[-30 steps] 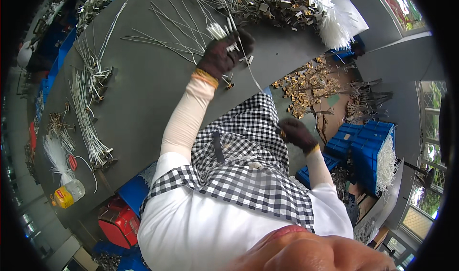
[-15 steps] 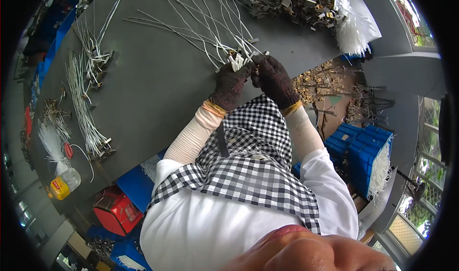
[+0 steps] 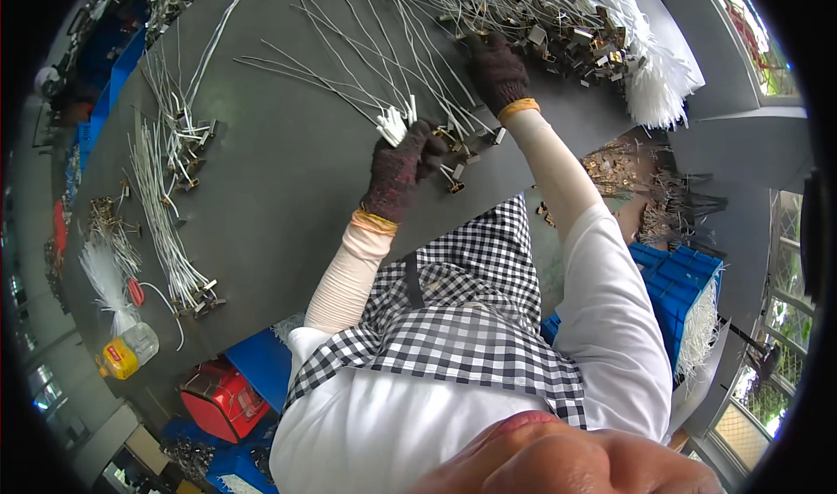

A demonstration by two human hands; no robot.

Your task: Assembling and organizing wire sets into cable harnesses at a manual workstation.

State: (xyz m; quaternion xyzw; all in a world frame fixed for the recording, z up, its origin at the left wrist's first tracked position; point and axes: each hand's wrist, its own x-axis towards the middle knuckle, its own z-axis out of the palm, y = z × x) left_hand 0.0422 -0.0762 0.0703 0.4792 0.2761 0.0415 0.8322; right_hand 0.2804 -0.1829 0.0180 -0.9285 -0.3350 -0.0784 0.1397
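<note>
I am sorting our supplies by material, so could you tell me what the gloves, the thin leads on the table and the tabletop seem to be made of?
Gloves: dark knitted fabric with orange cuffs, judging by the nubbly texture. Leads: probably white plastic-sheathed wire, thin and gently curved, with small metal-looking ends. Tabletop: smooth, matte grey sheet; exact material unclear.

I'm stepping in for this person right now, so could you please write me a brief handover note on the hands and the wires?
Left hand: gloved, closed on a bunch of white-tipped wires.
Right hand: gloved, reaching into the loose wire pile at the far edge of the grey table; grip unclear.
Done: sorted wire bundles lie along the table's left side.
Left: the far pile is large.
</note>
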